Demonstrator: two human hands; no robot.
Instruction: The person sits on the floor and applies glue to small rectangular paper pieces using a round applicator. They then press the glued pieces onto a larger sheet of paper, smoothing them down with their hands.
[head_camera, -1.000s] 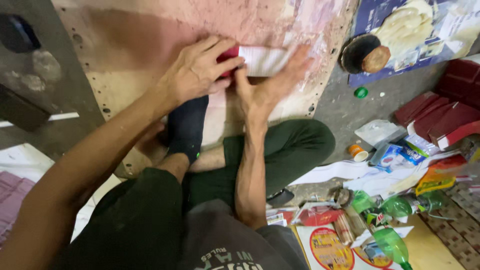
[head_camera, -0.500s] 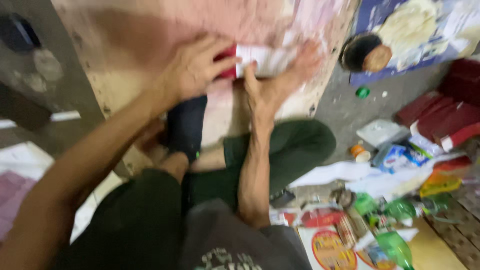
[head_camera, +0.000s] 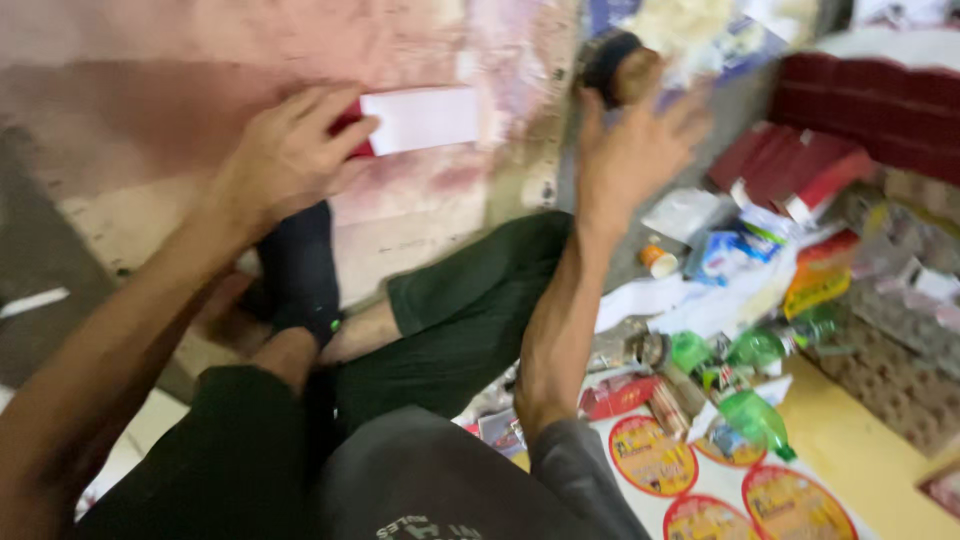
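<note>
One hand (head_camera: 290, 160) on envelope (head_camera: 420, 118) (board edge (head_camera: 545, 190) near)

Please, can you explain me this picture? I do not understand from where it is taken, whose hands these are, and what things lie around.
The camera sits on a person's head and looks down, so you see that person's own arms and crossed legs. The left hand presses a white and red card flat on a worn pinkish board. The right hand is lifted, fingers spread, holding nothing; it is blurred. Near it lies a dark round object. At the right are red boxes, green plastic bottles and round stickers.
</note>
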